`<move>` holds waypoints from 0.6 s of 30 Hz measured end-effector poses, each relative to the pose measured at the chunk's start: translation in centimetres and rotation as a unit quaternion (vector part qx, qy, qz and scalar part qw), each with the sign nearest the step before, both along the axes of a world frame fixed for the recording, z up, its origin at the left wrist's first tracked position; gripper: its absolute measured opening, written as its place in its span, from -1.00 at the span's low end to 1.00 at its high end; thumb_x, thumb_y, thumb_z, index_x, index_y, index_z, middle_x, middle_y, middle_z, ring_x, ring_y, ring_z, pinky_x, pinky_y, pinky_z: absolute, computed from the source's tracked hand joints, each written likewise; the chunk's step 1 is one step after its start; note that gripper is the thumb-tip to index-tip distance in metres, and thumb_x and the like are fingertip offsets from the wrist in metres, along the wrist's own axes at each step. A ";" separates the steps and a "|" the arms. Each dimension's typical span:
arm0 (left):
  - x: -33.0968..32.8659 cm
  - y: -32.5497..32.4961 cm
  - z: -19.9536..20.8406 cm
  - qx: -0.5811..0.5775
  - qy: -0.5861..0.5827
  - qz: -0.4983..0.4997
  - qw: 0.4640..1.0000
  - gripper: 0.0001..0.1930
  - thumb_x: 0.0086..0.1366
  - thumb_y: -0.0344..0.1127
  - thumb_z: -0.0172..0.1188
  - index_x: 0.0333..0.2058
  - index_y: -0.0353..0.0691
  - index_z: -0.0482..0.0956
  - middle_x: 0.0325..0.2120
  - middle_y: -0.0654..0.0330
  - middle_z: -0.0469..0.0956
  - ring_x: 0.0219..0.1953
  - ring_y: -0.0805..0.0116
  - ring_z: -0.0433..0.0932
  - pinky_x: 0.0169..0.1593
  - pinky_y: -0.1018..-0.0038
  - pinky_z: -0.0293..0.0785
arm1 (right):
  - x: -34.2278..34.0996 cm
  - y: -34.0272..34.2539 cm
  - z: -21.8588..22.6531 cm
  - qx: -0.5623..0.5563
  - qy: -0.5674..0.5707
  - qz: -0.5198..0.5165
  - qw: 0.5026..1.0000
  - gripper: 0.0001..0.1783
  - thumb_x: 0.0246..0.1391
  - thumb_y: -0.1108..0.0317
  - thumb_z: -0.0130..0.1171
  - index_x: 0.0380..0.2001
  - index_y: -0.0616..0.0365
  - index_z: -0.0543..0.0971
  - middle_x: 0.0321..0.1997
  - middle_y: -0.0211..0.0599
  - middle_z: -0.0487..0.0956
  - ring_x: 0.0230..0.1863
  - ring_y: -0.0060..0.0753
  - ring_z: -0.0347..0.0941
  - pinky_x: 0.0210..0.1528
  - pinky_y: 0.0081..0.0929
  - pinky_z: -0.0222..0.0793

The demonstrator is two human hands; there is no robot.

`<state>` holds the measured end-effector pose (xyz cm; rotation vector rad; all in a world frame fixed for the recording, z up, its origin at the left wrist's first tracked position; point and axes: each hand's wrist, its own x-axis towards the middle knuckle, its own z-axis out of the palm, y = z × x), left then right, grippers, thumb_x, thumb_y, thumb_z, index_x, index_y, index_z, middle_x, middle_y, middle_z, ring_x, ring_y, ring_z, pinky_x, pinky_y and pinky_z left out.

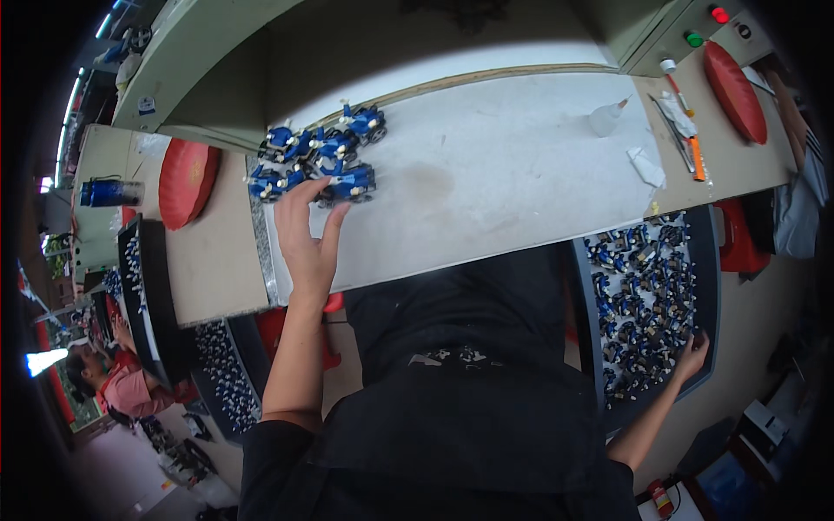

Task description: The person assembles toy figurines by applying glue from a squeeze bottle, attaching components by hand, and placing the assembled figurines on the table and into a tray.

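Observation:
My left hand (306,239) reaches over the left part of the white work surface, thumb and fingers apart in a C shape. Its fingertips are at the near end of a blue toy vehicle (352,181) with dark wheels and pale parts. Several more blue toy vehicles (334,143) stand close together just beyond it. My right hand (692,356) is low at the right rim of a dark tray (711,304). Its fingers are curled together, and what they hold, if anything, is too small to make out. Many small blue-and-white toy figures (638,300) fill this tray.
Red dishes (188,182) (735,91) lie on both sides. At the right are a dropper bottle (605,119), crumpled paper (645,165) and an orange-handled tool (697,158). Trays of parts (228,373) stand at the left, near a co-worker (130,386). A cabinet (204,87) frames the far edge.

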<state>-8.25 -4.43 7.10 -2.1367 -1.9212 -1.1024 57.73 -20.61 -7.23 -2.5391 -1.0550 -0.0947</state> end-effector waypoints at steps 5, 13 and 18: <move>-0.9 0.3 -1.1 -0.098 0.100 0.086 0.986 -0.36 -0.15 -0.24 0.34 0.00 -0.07 0.37 -0.21 0.03 0.33 -0.15 0.10 0.30 -0.08 0.27 0.20 | -20.9 17.6 7.7 0.268 0.222 0.252 0.903 -0.71 -0.06 0.51 0.11 -0.19 0.21 0.46 -0.28 -0.28 0.48 -0.30 -0.49 0.42 -0.25 -0.57 0.35; -0.2 -0.2 -0.9 -0.072 0.165 -0.052 0.982 -0.69 -0.10 -0.47 0.21 -0.28 -0.18 0.52 -0.50 0.22 0.37 -0.27 0.27 0.37 0.02 0.24 0.10 | -31.5 26.9 8.5 0.264 0.223 0.396 0.851 -0.29 -0.16 0.41 0.22 0.09 0.22 0.15 0.06 -0.05 0.32 0.08 -0.13 0.26 0.05 -0.33 0.21; 0.8 0.9 -1.5 -0.080 0.121 -0.082 0.986 -0.74 -0.17 -0.42 0.28 -0.39 -0.20 0.55 -0.50 0.21 0.39 -0.29 0.24 0.37 -0.03 0.26 0.16 | -32.7 27.8 7.2 0.231 0.228 0.387 0.863 -0.42 -0.09 0.42 0.17 0.03 0.18 0.21 0.00 -0.06 0.38 -0.01 -0.18 0.36 0.03 -0.41 0.25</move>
